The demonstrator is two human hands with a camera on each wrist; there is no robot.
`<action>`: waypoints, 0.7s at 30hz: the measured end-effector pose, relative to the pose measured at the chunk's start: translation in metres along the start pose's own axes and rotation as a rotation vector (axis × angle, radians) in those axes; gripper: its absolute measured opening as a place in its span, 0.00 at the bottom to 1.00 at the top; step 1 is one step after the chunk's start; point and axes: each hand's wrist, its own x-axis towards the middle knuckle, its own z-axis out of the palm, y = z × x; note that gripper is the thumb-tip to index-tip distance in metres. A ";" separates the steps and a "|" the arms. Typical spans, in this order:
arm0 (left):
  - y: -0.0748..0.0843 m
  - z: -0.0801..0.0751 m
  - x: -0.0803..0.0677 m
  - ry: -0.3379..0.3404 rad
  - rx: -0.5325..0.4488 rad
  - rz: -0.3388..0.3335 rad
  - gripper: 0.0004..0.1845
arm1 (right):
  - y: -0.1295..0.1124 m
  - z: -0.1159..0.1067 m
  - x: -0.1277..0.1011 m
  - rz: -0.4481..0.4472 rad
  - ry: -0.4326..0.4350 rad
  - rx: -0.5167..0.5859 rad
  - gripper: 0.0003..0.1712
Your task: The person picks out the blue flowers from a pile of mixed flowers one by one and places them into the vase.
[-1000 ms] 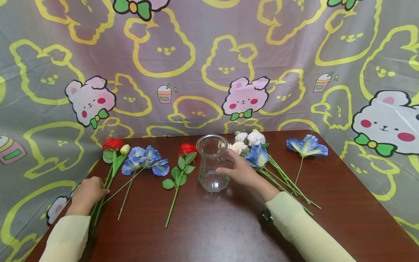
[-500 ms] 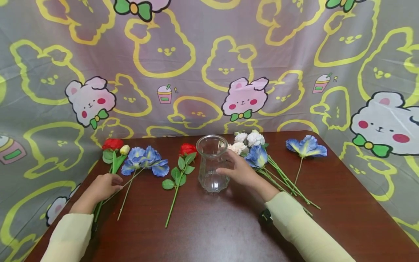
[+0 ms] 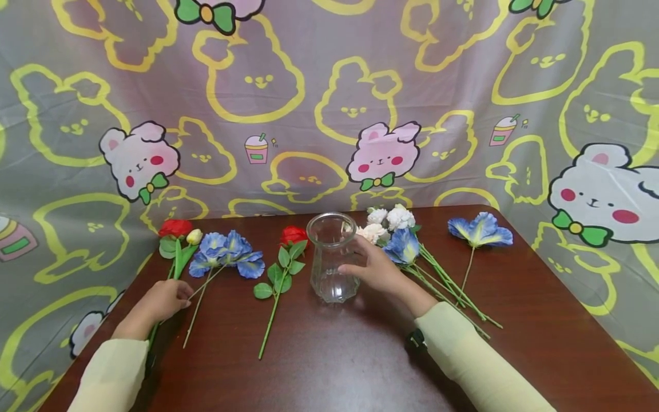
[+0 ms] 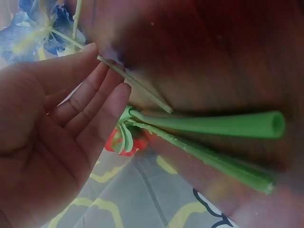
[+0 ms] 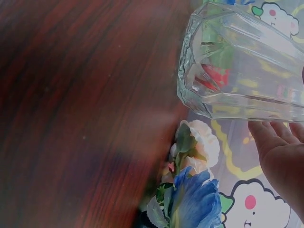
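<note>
From my feed, the head cam gives the whole brown table (image 3: 319,366): a clear glass vase (image 3: 333,257) upright in the middle, flowers lying flat to both sides. The left wrist cam adds what that view hides: my left hand (image 4: 52,142) is open, fingers straight, fingertips just touching the thin stem of the blue flower (image 3: 226,254), with the thick green stems (image 4: 209,126) of the red rose (image 3: 175,228) lying right beside it. Nothing is actually gripped there.

The vase is empty; the right wrist cam only shows flowers and backdrop through the glass. My right hand (image 3: 378,269) sits against the vase's right side, fingers relaxed rather than wrapped round. Just behind it lie the white flowers (image 5: 197,142) and another blue bloom (image 5: 197,199).
</note>
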 end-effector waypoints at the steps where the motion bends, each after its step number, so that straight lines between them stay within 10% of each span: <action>1: -0.001 0.000 0.000 0.000 -0.001 -0.004 0.05 | 0.000 0.000 0.000 -0.002 -0.001 0.003 0.38; 21: 0.003 0.002 -0.008 0.074 0.010 -0.027 0.03 | -0.001 -0.001 0.000 0.009 -0.014 0.035 0.38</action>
